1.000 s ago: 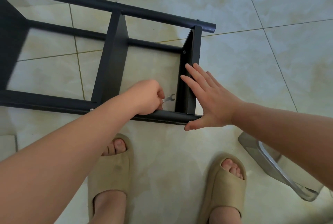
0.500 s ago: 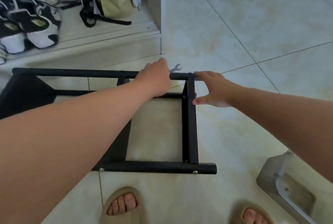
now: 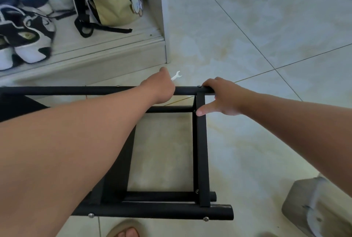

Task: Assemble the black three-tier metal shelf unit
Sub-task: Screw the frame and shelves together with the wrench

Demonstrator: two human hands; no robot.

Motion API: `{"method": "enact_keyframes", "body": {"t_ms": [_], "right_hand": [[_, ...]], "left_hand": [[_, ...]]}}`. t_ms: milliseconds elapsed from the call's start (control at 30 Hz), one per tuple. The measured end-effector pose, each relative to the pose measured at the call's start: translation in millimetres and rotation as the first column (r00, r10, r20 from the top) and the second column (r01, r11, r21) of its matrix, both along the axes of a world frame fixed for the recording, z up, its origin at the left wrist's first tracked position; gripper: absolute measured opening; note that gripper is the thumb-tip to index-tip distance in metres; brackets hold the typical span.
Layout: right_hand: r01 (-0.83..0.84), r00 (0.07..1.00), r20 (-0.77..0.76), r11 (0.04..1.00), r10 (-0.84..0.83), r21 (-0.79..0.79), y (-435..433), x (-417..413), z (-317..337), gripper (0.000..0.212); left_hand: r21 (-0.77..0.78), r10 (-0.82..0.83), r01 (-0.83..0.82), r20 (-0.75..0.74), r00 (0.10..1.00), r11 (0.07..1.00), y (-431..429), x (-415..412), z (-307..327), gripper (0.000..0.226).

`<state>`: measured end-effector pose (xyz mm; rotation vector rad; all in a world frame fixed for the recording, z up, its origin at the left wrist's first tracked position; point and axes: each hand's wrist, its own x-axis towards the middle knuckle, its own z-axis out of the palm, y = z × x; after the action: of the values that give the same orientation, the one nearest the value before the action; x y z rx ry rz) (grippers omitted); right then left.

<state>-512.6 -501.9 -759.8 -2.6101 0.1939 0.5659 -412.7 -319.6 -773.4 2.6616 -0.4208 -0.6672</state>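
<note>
While the shelf frame [image 3: 201,151] lies sideways on the floor [image 3: 247,36], the left hand [image 3: 159,87] grips a small wrench [image 3: 176,75] above its far rail; the right hand [image 3: 223,96] curls its fingers over that rail.

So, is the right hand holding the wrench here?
No, the wrench sticks out of the left hand, while the right hand grips the shelf's far tube.

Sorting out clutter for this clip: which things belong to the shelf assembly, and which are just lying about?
Job: shelf frame, gripped by the right hand; wrench, in the left hand.
Lying about: sneakers; yellow bag; grey block.
</note>
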Motion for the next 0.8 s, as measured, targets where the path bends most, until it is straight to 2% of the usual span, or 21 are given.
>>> {"method": "enact_keyframes", "body": {"t_ms": [133,300,467,667,800], "right_hand": [[0.008,0.996,0.090,0.999,-0.004,-0.046,14,-36,37,0.087],[0.009,0.980,0.196,0.976,0.035,-0.218,46,-101,93,0.083],[0.031,0.967,0.244,0.923,0.069,-0.384,83,-174,133,0.075],[0.109,0.957,0.288,0.892,0.024,-0.438,122,-271,136,0.060],[0.156,0.954,0.298,0.901,-0.031,-0.405,139,-318,121,0.052]], "left_hand": [[-0.048,-0.022,0.023,0.037,0.999,0.999,15,-34,40,0.011],[-0.041,-0.061,0.065,0.093,0.994,0.997,40,-100,109,0.007],[-0.025,-0.094,0.096,0.064,0.994,0.995,65,-172,157,0.011],[-0.038,-0.133,0.131,-0.081,0.988,0.991,91,-264,160,0.012],[-0.034,-0.121,0.121,-0.013,0.993,0.992,113,-320,154,0.007]]}}
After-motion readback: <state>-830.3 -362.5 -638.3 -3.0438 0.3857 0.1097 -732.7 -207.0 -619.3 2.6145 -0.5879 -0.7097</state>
